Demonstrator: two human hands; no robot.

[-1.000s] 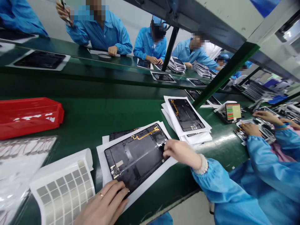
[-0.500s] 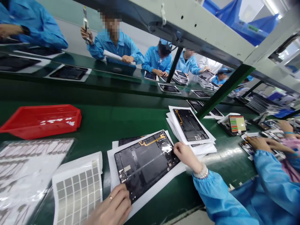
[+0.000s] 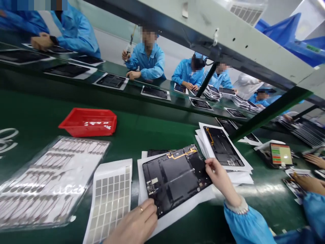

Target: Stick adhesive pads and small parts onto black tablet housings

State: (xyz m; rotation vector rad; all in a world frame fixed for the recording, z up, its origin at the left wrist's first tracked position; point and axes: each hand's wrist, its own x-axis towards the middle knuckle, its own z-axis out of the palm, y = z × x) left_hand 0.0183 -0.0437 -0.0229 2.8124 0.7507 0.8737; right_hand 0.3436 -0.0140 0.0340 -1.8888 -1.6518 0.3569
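A black tablet housing with an orange flex strip lies tilted on white paper in front of me. My left hand, with a ring, has its fingers closed on the housing's near left corner. At the right edge, my right hand, with a beaded bracelet, pinches the housing between thumb and fingers. Left of the housing is a sheet of grey square stickers. Beyond my right hand lies a stack of paper with another black housing on top.
A red bin with white bits stands at the back left, behind a bagged sheet of small wired parts. A green post rises at the right. A small screen and a co-worker's hands are further right; people sit across the line.
The view has swung left, so the bench items appear further right. Both hands still hold the housing, whose right side looks slightly raised from the paper. Across the line, a person's paper is no longer held.
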